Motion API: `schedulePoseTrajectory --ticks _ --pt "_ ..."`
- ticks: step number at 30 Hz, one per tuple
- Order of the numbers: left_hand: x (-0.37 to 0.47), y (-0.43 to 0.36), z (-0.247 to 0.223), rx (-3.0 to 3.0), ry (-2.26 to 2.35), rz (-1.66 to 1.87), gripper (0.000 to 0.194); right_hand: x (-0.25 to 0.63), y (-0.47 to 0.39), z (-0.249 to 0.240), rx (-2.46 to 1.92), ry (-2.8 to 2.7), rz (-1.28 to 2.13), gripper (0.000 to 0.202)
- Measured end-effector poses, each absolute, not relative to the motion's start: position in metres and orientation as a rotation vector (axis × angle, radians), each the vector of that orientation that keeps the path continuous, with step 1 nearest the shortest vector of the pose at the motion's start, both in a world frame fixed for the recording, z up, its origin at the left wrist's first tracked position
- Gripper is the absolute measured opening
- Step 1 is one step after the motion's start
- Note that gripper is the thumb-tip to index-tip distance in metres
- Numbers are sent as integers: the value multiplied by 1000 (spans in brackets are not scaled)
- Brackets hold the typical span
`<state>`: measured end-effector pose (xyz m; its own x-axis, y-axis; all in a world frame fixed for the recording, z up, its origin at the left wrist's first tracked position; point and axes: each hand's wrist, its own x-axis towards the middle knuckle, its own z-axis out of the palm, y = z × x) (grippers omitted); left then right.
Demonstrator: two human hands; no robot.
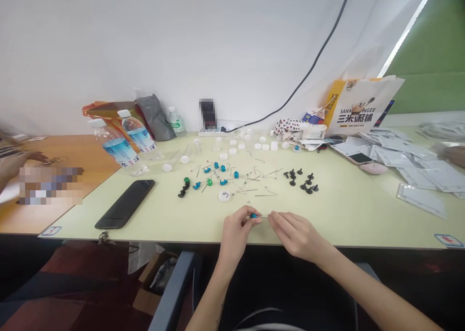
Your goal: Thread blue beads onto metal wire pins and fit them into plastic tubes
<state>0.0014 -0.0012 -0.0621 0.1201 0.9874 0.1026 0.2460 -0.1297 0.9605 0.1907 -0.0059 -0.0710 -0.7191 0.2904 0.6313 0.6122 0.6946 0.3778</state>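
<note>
Near the table's front edge, my left hand point(238, 227) pinches a small blue plastic part point(254, 216) between thumb and fingers. A thin metal wire point(264, 218) runs from the blue part to my right hand point(296, 234), whose fingertips are closed on its other end. Beyond my hands lie several loose blue parts point(236, 174), a green part point(209, 181) and scattered thin metal wires point(266, 194). A small round white dish point(224, 196) with tiny metal pieces in it sits just ahead of my left hand. Black knob-like parts point(309, 190) lie to the right, more black pieces point(181, 193) to the left.
On the left are a black phone point(125, 204) and two water bottles point(121, 149). White caps point(265, 147) stand at the back. A paper bag point(363, 106), a pink-edged phone point(359, 158) and white cards point(421, 152) are on the right. Another person's hand point(31, 157) shows far left.
</note>
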Motion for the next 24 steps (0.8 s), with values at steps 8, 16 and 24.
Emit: schedulePoseTrajectory --ticks 8,16,24 --pt "0 -7 -62 1544 1284 998 12 188 -7 -74 -757 -2380 -627 17" --pt "1 -8 -63 1634 1315 1001 14 188 -5 -72 -929 -2398 -405 20" --pt "0 -9 -61 1701 1338 971 13 187 -3 -71 -977 -2440 -284 21"
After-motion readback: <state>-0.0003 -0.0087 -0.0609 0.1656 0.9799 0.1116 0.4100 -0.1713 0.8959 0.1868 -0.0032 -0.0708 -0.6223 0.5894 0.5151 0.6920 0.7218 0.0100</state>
